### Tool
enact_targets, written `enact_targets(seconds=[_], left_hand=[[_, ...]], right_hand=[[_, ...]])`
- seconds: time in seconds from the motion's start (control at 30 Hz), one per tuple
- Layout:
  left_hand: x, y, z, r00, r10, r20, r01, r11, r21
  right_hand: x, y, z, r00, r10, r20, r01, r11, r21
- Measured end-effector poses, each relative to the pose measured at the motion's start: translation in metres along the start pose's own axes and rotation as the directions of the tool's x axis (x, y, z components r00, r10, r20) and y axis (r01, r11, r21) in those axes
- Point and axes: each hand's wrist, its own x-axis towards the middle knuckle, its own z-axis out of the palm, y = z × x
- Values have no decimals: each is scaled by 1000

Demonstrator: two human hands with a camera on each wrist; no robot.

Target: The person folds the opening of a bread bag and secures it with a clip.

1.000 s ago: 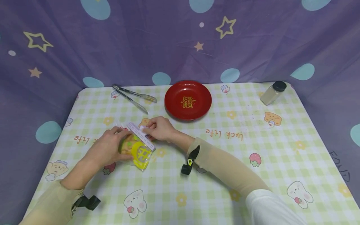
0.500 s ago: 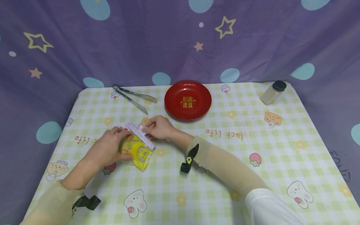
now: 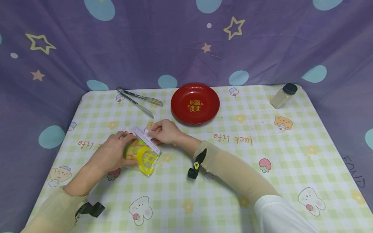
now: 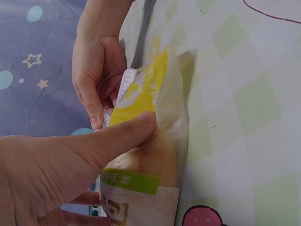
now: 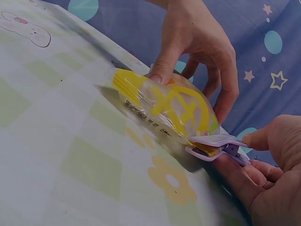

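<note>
A clear and yellow plastic bag (image 3: 147, 160) with a pale bread-like food inside stands on the left part of the table. My left hand (image 3: 112, 150) grips the bag from its left side, thumb across the front in the left wrist view. Along the bag's right edge lies a lilac sealing clip (image 3: 145, 140) with a long bar. Its handle is pinched between thumb and fingers of my right hand (image 3: 166, 132). In the right wrist view the bag's edge sits between the two bars of the clip. Part of the bag is hidden behind my left hand.
Behind the hands lie metal tongs (image 3: 137, 100), spread apart, and a red plate (image 3: 180, 113) with gold characters. A jar (image 3: 281, 98) with a black lid lies tilted at the back right. A checked cloth (image 3: 221, 200) covers the table; a purple curtain (image 3: 145, 48) hangs behind.
</note>
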Motion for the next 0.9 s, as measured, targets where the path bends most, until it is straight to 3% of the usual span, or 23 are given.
enact_targets(seconds=[0.6,0.7,0.77,0.9], left_hand=[[-3,-1,0,1000,15,-19,-15,1000,4],[-3,-1,-1,1000,15,-19,-15,1000,4],[-3,-2,-2,1000,16,-18,-16,1000,7],[-3,-1,-4,1000,0,-2,0,1000,28]], right_hand=[[-3,-1,-1,1000,-16,24,15,999,44],[-3,2,-2,997,-81,0,81,996,-46],[-4,3,-3,986,-165,-30,157,969,-193],[-9,0,-7,935,-351,-44,286,823,-491]])
